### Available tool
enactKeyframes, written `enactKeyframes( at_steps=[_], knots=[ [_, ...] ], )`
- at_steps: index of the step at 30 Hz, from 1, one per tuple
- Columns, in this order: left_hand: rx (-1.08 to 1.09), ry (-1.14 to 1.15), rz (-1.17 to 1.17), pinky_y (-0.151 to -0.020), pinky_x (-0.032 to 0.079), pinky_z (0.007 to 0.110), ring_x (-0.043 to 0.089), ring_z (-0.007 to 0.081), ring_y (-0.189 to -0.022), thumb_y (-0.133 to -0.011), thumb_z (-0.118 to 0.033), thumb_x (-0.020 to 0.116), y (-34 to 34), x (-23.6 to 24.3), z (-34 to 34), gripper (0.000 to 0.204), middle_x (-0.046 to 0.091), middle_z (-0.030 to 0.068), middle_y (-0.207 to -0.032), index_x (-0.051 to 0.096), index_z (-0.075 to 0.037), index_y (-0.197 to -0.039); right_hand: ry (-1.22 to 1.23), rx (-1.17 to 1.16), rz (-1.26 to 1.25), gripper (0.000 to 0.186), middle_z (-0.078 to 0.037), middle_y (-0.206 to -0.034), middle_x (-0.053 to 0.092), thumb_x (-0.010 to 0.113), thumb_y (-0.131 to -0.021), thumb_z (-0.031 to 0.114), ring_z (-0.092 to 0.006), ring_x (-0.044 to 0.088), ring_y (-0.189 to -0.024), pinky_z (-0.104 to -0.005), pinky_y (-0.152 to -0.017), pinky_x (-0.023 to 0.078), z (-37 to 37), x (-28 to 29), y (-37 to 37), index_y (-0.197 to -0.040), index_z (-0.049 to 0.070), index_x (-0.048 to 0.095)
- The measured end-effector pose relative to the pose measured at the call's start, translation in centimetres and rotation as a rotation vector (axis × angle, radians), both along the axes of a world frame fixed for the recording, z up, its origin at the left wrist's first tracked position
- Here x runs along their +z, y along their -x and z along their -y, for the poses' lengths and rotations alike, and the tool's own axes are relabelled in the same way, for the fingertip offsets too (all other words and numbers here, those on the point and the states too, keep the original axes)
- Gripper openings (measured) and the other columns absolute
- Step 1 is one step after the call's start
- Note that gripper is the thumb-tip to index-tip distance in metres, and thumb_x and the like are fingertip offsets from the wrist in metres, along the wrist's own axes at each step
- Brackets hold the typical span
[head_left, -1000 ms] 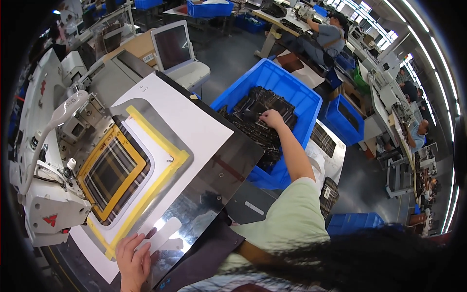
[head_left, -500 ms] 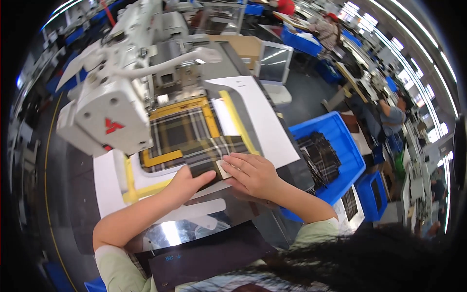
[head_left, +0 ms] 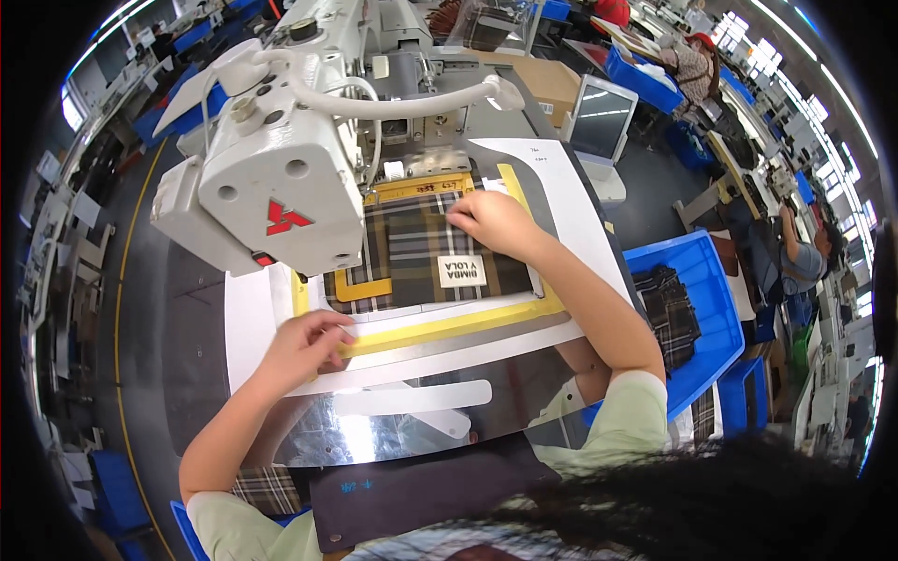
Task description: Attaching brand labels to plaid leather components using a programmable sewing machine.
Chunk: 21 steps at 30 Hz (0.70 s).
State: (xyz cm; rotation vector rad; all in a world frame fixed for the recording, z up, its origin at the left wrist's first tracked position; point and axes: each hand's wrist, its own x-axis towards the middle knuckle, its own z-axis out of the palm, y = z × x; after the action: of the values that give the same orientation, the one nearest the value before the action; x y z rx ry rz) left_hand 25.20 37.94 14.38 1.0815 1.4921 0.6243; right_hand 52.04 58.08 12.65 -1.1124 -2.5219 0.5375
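Observation:
A dark plaid fabric piece [head_left: 412, 245] lies flat under the head of a white sewing machine [head_left: 281, 192], bordered by yellow-orange guide strips [head_left: 365, 289]. A small cream label [head_left: 462, 271] with dark lettering rests on the fabric's near right part. My right hand [head_left: 500, 224] is over the fabric's upper right, thumb and fingers pinched together; what they hold, if anything, is hidden. Below the machine head, my left hand [head_left: 304, 353] hovers by the near-left end of a yellow tape strip [head_left: 449, 329]. Its fingers are loosely bent and apart, with nothing seen in them.
To the right stands a blue bin [head_left: 713, 313] with a stack of plaid pieces [head_left: 666, 313]. A small screen [head_left: 601, 117] is behind the white template sheet [head_left: 585, 252]. A shiny metal plate [head_left: 309, 421] runs along the near edge. Other people work farther back.
My hands have come apart: the right has moved up over the fabric, the left toward the near-left tape. The label, formerly under my right fingers, now shows fully. The whole view has shifted.

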Motion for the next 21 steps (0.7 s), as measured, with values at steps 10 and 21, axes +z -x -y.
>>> enactKeyframes(
  at_steps=[10,21],
  knots=[
    [-0.207,-0.956,-0.567,-0.092,0.043,0.030,0.058,0.0225,-0.108,-0.087,0.000,0.052,5.1,-6.6,-9.5,0.030,0.059,0.0130,-0.116,0.054,0.002,-0.116,-0.209,-0.030,0.044,0.015,-0.010,-0.075,0.067,0.065,-0.077,0.024,-0.0288,0.065,-0.073,-0.0388,-0.067,0.052,-2.1,-1.6,9.1,-0.081,0.011,0.071],
    [-0.235,-1.125,-0.708,-0.094,0.041,0.030,0.056,0.0193,-0.107,-0.086,-0.007,0.057,3.9,-6.4,-10.1,0.033,0.061,0.0072,-0.116,0.055,-0.004,-0.119,-0.354,0.214,-0.105,0.012,-0.007,-0.093,0.062,0.065,-0.076,0.017,-0.0249,0.058,-0.093,-0.0370,-0.080,0.046,1.8,-0.2,8.2,-0.083,0.008,0.067]
  ],
)
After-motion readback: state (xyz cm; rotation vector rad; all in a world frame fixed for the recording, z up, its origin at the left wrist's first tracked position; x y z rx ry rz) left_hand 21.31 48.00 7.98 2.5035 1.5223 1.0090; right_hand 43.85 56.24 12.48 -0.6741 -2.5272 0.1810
